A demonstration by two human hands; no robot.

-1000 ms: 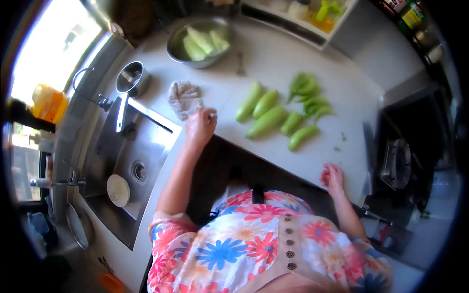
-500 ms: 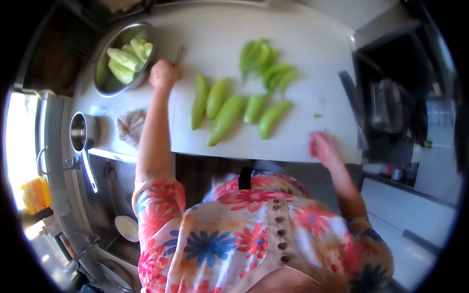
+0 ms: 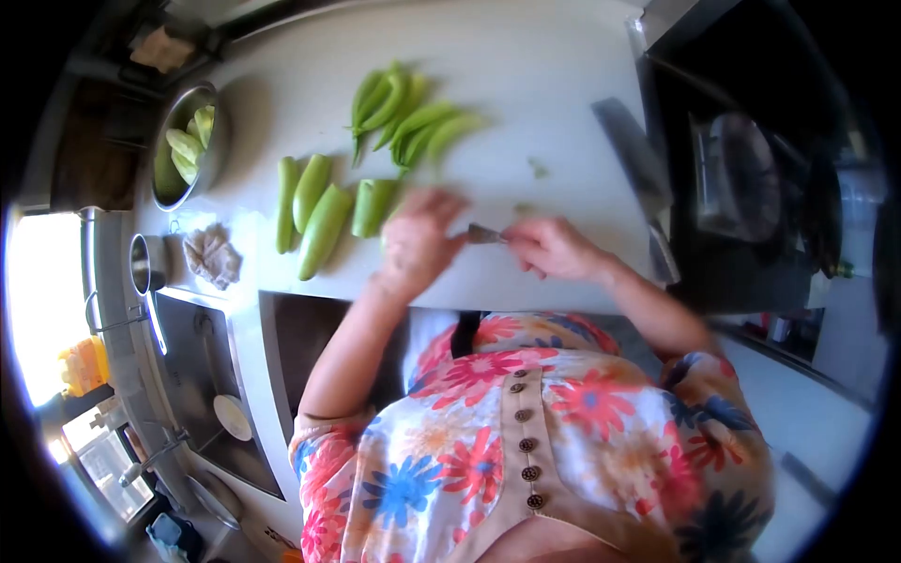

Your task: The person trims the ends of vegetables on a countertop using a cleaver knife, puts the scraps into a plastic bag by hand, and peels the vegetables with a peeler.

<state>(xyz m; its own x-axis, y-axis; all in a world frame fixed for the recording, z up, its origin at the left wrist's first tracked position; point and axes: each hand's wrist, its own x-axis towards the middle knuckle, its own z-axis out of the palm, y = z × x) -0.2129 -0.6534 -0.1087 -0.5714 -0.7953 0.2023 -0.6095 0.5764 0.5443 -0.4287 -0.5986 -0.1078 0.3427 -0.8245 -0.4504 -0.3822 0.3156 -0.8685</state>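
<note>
In your right hand [image 3: 552, 249] is a small tool with a grey metal blade [image 3: 486, 234], lying nearly level and pointing at your left hand [image 3: 422, 242]; blur hides whether they touch. Just left of that hand, a short, blunt-ended, pale green cylindrical vegetable [image 3: 374, 207] lies on the white countertop [image 3: 526, 103], pointing away from you. Beside it lie three longer, smooth, pale green tapered vegetables [image 3: 326, 232], the nearest slanting.

Left grip [image 3: 420, 236] and curled right grip [image 3: 554, 249] close together, forearms [image 3: 349, 342] inward.
</note>
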